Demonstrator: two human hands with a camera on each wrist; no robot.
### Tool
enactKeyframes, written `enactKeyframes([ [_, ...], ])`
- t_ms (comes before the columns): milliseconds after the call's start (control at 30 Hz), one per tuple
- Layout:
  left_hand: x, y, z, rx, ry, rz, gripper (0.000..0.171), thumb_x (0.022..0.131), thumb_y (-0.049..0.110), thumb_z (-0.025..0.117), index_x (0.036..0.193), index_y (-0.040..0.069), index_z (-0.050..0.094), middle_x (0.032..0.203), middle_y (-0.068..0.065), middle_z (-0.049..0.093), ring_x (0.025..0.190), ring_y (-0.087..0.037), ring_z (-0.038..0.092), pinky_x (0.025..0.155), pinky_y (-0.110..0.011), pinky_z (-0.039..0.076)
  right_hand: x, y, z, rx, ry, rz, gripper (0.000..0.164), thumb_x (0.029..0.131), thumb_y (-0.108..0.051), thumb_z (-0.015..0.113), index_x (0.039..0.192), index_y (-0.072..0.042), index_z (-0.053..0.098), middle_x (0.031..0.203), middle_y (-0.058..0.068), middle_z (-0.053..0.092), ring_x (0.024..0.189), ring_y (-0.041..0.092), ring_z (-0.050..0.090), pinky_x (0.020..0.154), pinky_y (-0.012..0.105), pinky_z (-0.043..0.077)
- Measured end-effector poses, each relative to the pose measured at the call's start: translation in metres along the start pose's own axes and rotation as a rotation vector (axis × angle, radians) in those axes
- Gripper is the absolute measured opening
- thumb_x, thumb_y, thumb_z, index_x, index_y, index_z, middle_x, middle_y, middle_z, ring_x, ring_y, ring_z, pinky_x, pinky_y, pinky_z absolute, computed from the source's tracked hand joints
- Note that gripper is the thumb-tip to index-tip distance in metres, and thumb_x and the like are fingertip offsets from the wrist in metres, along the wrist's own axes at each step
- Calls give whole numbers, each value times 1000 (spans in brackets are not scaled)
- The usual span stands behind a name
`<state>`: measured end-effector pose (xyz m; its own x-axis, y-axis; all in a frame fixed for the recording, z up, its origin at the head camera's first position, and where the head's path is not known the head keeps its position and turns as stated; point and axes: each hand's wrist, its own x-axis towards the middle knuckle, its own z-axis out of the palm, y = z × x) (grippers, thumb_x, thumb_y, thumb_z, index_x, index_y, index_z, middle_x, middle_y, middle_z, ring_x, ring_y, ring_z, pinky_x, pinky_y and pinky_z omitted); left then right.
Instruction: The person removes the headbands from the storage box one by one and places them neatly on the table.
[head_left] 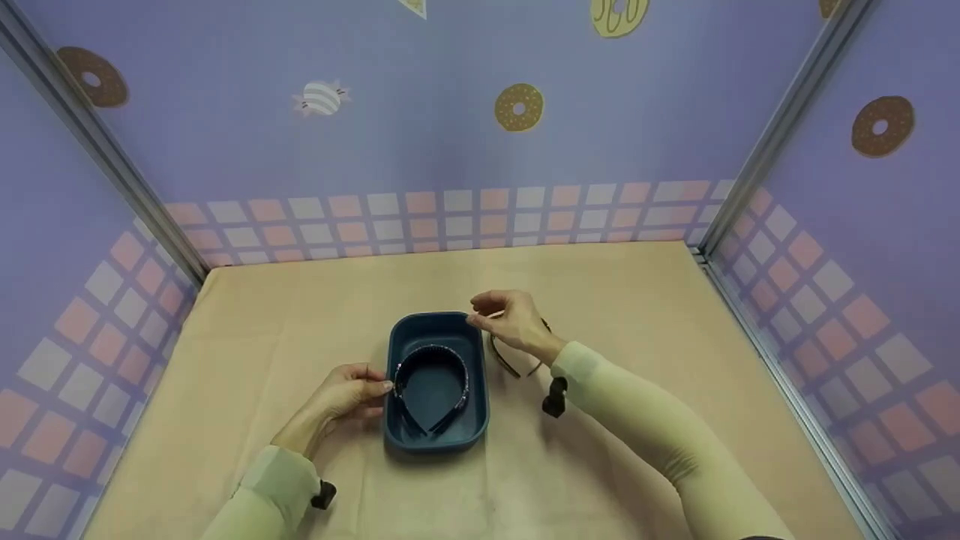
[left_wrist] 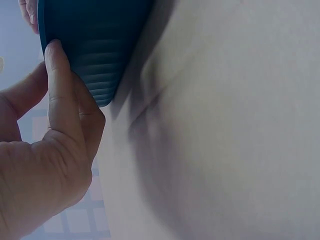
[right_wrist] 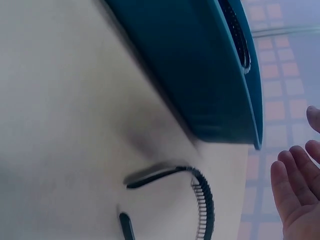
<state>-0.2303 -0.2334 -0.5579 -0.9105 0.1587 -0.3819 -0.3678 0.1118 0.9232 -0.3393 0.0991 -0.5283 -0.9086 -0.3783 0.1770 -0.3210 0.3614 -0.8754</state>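
A dark blue rectangular basin (head_left: 436, 448) stands on the cloth-covered table. Inside it lies a dark headband (head_left: 433, 351) with a glinting edge, its ends toward me. My left hand (head_left: 346, 391) pinches the basin's left rim between thumb and fingers; the left wrist view shows fingers along the ribbed outer wall (left_wrist: 97, 65). Close by the far right corner hovers my right hand (head_left: 516, 322), fingers loosely bent with nothing between them. Beneath that hand a second, toothed headband (right_wrist: 207, 210) lies on the table, partly hidden by the hand in the head view.
A beige cloth (head_left: 300, 315) covers the table. Purple patterned walls (head_left: 420, 157) rise at the back and both sides, with metal posts (head_left: 780, 120) at the corners.
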Motion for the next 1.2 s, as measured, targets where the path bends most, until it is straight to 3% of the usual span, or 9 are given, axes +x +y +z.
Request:
enactKeyframes([
  [333, 1, 0, -1, -7, -6, 11, 13, 99, 6, 81, 108, 3, 72, 93, 6, 76, 87, -7, 73, 75, -27, 68, 2, -10, 20, 22, -36, -36, 37, 101, -16, 86, 131, 3, 78, 126, 25, 82, 118, 35, 80, 99, 39, 69],
  [733, 2, -1, -1, 5, 5, 2, 13, 98, 7, 83, 104, 7, 71, 92, 7, 75, 86, -6, 72, 73, -26, 68, 2, -13, 44, -43, -55, -62, 36, 99, -16, 87, 128, 3, 80, 121, 22, 84, 108, 35, 83, 95, 36, 69],
  [967, 2, 0, 1, 23, 6, 19, 15, 98, 5, 82, 109, 0, 73, 93, 6, 72, 89, -7, 70, 74, -27, 68, -1, -13, 52, -101, -86, -75, 37, 99, -20, 87, 128, 2, 80, 121, 19, 84, 110, 34, 83, 98, 42, 69],
  [1200, 0, 0, 0, 28, 11, 23, 15, 99, 5, 81, 110, 1, 71, 93, 6, 71, 87, -7, 69, 74, -27, 68, 0, -12, 61, -110, -99, -72, 37, 97, -19, 89, 127, 2, 81, 121, 20, 84, 112, 36, 82, 101, 48, 68],
])
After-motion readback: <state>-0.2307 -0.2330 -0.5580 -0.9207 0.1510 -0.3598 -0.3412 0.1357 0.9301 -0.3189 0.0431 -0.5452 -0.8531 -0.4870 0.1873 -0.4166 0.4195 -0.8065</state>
